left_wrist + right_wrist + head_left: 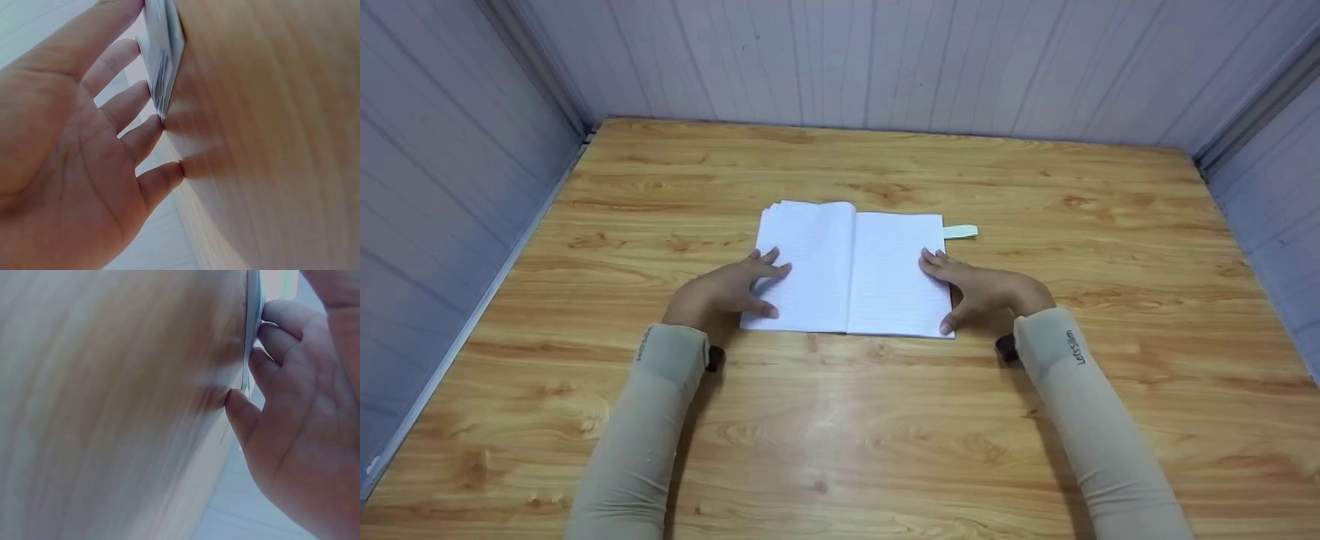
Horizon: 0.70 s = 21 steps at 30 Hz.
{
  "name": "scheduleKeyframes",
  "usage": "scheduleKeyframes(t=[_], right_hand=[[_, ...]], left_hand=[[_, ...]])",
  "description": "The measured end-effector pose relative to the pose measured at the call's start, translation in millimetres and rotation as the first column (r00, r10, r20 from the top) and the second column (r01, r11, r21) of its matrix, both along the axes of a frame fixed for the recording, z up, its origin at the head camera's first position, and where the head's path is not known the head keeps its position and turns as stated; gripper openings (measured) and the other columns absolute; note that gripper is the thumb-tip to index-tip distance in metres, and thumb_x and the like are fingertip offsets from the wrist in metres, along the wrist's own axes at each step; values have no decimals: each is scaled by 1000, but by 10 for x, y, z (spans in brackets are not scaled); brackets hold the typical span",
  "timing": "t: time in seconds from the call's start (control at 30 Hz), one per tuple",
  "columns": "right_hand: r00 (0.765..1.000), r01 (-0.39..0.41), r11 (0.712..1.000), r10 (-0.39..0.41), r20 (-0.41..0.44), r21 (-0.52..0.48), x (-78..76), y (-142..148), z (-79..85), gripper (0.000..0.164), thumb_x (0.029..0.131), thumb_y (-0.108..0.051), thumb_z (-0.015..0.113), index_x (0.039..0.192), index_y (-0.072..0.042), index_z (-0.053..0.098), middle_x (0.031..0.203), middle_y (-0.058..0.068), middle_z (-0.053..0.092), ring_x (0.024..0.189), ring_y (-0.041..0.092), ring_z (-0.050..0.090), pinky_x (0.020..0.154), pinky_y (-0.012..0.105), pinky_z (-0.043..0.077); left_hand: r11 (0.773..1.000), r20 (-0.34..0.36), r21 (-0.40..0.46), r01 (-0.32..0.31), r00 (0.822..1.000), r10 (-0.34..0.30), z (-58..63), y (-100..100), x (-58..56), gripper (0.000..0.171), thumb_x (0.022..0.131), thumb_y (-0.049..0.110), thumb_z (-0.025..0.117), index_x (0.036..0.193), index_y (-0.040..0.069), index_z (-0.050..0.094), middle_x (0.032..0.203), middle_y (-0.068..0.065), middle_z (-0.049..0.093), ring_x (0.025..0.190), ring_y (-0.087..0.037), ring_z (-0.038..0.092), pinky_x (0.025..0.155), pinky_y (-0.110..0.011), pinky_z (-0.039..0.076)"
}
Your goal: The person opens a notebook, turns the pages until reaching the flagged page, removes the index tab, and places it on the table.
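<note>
An open notebook [896, 277] with lined white pages lies flat on the wooden table. Its left-hand pages bulge near the spine and fan slightly at the upper left corner. My left hand [735, 285] rests on the left page's outer edge, fingers spread. On the opposite edge, my right hand [975, 286] touches the right page with thumb and fingers apart. In the left wrist view, the fingertips meet the edge of the layered pages [163, 67], and the little finger reaches the tabletop. A pale green strip [961, 232] sticks out from the notebook's right side.
The wood-grain table [825, 435] spreads around the notebook on all sides. Panelled walls [840, 67] border it at the back, left and right. Beige sleeves [634, 435] cover both forearms, and a dark device [1006, 348] shows at the right wrist.
</note>
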State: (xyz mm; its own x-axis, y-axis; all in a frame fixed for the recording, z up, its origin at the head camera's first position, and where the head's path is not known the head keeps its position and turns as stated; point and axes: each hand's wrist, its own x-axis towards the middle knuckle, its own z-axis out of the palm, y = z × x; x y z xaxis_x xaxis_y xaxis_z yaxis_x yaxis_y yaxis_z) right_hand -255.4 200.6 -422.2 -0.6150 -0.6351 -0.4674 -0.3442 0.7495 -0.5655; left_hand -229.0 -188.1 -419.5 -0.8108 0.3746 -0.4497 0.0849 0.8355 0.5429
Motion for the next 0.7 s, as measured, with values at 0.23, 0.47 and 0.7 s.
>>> scheduleKeyframes(t=[0.23, 0.47, 0.7], right_hand=[[1000, 22, 1000, -22, 8, 2, 2, -13, 2, 113, 76, -35, 78, 155, -18, -1, 161, -1, -16, 149, 23, -16, 120, 50, -2], [1000, 12, 1000, -12, 7, -26, -14, -14, -5, 106, 81, -35, 74, 155, -14, 1, 162, 1, -15, 149, 25, -15, 120, 51, -1], [1000, 6, 999, -7, -8, -41, -13, -9, -2, 100, 85, -41, 69, 154, -11, 4, 162, 3, -12, 149, 25, -14, 120, 51, 1]], left_hand=[[1000, 4, 19, -12, 1000, 12, -6, -7, 4, 77, 85, 20, 73, 150, 30, 31, 163, 7, 2, 150, -22, -9, 120, -53, 1], [999, -22, 27, 43, 999, -42, -8, -20, -3, 78, 85, 18, 72, 151, 22, 30, 163, -1, 1, 150, -28, -9, 120, -54, 3], [999, -14, 33, 20, 1000, -19, -15, -9, -1, 78, 85, 17, 73, 150, 23, 31, 163, 1, 2, 150, -26, -10, 120, -52, 2]])
